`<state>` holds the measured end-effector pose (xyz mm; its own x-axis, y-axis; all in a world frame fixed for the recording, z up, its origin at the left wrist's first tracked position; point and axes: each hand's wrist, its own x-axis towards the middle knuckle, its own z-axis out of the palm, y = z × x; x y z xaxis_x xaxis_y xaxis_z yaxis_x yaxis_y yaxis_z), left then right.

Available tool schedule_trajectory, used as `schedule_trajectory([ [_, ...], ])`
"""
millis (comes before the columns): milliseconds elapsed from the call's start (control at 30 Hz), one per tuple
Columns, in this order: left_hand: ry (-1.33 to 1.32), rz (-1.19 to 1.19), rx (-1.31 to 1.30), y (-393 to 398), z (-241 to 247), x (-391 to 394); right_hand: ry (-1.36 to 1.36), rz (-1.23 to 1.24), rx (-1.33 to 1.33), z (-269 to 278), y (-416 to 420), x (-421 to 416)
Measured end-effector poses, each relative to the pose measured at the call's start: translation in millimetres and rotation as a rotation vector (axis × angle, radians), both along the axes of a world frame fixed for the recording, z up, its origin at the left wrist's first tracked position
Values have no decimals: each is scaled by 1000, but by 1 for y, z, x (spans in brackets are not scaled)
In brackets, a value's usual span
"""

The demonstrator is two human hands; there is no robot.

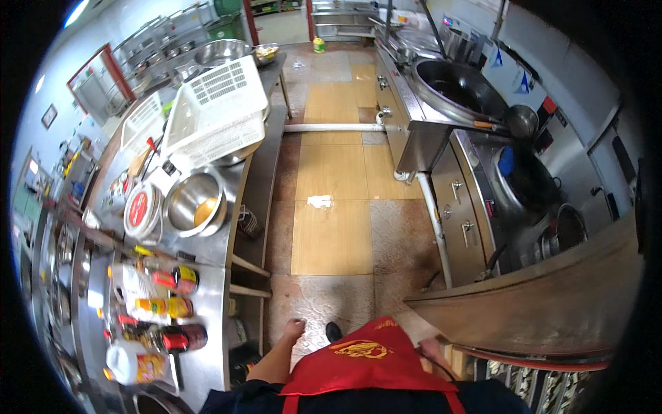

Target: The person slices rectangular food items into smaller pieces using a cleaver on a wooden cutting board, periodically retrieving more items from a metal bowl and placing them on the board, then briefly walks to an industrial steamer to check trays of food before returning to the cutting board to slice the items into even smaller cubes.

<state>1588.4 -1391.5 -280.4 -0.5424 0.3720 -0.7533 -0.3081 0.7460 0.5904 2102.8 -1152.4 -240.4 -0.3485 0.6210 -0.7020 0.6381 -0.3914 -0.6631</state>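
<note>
My left hand hangs low over the floor at the left side of my red apron, its fingers curled; whether it holds anything is not clear. At the apron's right side is my right hand, partly hidden, near a wooden edge, and its grip does not show. On the steel table to the left stand a steel bowl with brownish-yellow contents, a lidded white tub, a white plastic basket and several sauce bottles.
To the right is a cooking range with a large wok, a second wok and a ladle. A white pipe crosses the aisle low down. A wooden-looking panel juts in at lower right. Part of the floor looks wet.
</note>
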Motion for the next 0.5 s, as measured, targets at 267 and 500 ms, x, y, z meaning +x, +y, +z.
schedule_trajectory([
  [267,48,-11,130,181,0,-165,-128,618,457,-109,93,-107],
  [500,-144,397,-230,253,47,-298,-71,-65,-143,-85,321,-256],
])
